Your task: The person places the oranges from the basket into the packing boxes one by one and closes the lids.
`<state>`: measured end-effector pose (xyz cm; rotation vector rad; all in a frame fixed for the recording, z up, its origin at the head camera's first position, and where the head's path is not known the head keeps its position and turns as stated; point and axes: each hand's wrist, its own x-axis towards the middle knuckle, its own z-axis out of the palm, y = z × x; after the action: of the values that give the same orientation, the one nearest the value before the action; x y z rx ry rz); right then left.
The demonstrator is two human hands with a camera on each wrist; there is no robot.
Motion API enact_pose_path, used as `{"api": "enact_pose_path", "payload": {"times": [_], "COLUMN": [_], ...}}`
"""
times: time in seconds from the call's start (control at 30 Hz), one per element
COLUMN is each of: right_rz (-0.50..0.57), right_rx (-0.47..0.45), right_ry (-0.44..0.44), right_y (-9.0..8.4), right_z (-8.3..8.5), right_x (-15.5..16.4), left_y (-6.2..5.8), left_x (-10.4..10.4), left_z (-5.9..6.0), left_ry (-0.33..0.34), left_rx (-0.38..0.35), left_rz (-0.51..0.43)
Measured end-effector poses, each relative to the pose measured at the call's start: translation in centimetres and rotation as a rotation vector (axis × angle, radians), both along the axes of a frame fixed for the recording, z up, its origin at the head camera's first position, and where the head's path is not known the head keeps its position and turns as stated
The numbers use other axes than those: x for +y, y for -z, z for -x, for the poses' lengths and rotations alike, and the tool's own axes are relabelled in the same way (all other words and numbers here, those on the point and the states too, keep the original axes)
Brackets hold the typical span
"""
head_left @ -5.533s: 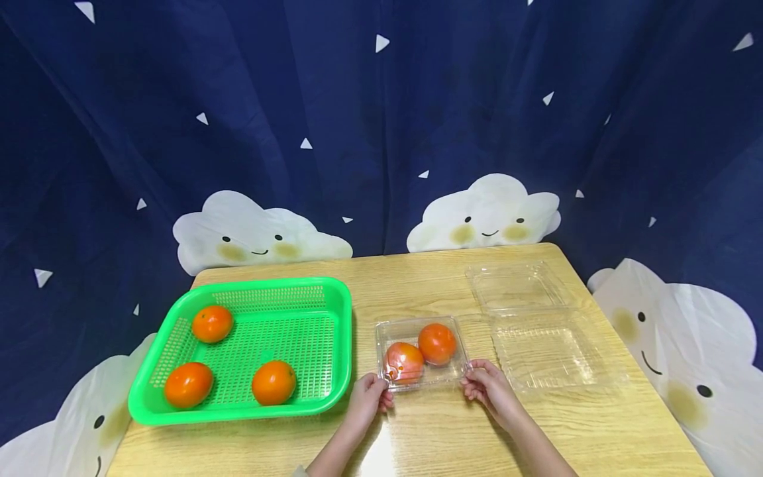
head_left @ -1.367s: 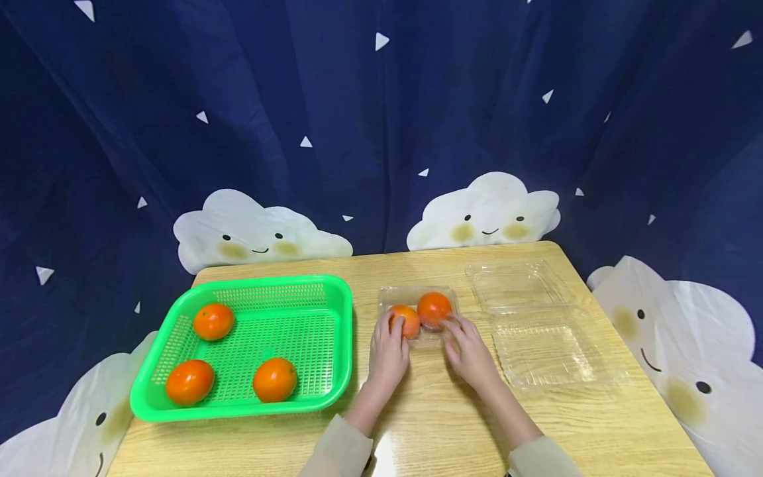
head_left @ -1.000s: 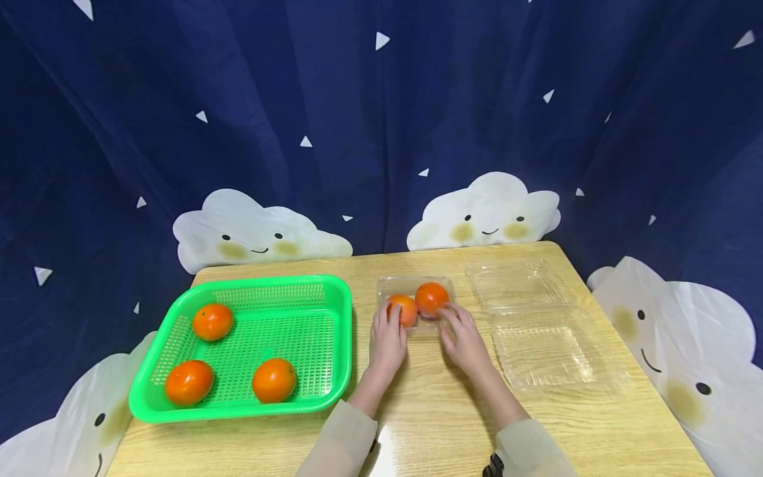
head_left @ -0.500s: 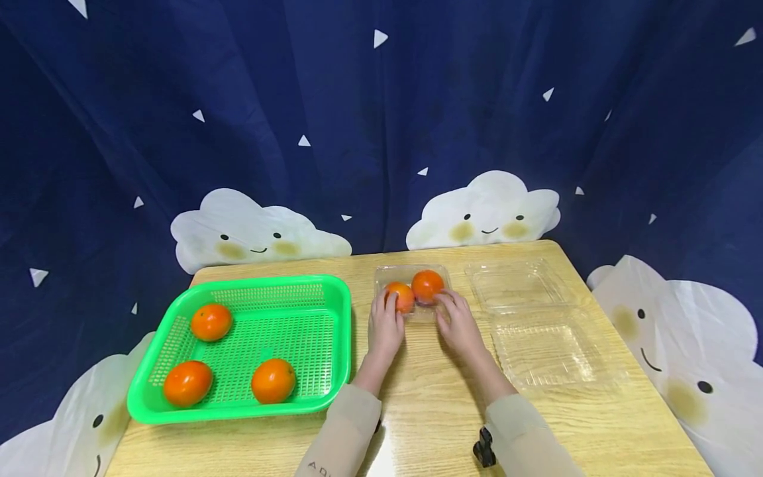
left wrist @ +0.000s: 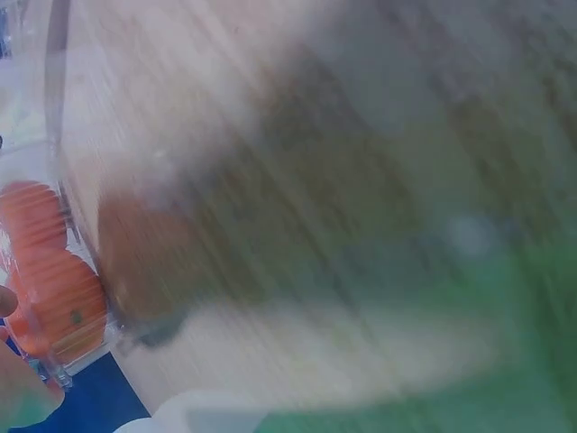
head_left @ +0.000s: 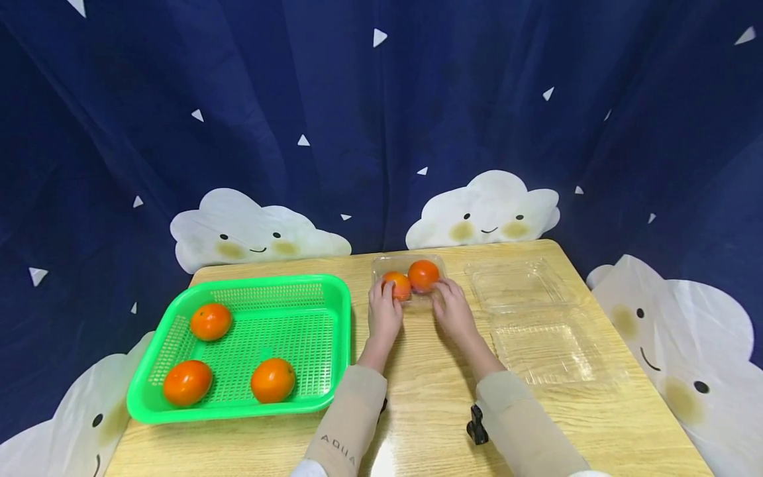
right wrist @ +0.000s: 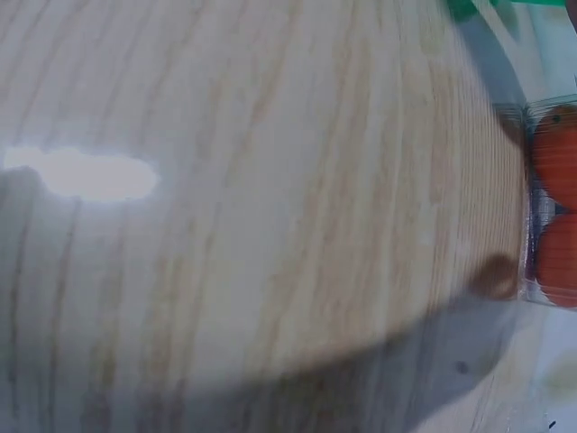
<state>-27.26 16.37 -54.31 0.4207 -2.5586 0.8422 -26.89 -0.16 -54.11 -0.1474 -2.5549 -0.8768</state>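
Observation:
A small clear plastic box with two orange-red tomatoes inside stands near the far edge of the wooden table. My left hand touches the box's near left side with fairly straight fingers. Beside it, my right hand touches the near right side the same way. The blurred left wrist view shows the tomatoes behind the clear wall. In the right wrist view the box sits at the right edge.
A green mesh basket on the left holds three tomatoes. An open, empty clear clamshell lies on the right. A small black object sits by my right sleeve. A dark blue curtain hangs behind the table.
Both hands have slid the clear box with its two tomatoes away from me, from the middle of the table toward its far edge. The basket and clamshell stayed put.

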Motion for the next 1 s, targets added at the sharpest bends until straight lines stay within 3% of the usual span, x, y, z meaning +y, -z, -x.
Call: {"api": "enact_pose_path", "payload": {"times": [0.17,0.43,0.77,1.0], "right_rz": [-0.015,-0.035,-0.021,-0.023], "right_rx": [0.013,-0.051,-0.038,-0.081], "right_ry": [-0.006,0.008,0.011,0.025], "right_y": [0.0,-0.5,-0.6,-0.7], "right_z": [0.8,1.7,2.9,2.9], "right_x": [-0.2,-0.3,-0.6,-0.6], "left_y": [-0.1,0.0,-0.9,-1.2], "left_x": [-0.2,-0.4,-0.9,-0.9], "left_z": [0.7,1.7,2.6,2.5], "left_ry": [-0.008,0.006,0.026,0.023], "left_rx": [-0.020,-0.016,-0.150,-0.184], "left_rz": [0.010,0.025,0.041,0.049]}}
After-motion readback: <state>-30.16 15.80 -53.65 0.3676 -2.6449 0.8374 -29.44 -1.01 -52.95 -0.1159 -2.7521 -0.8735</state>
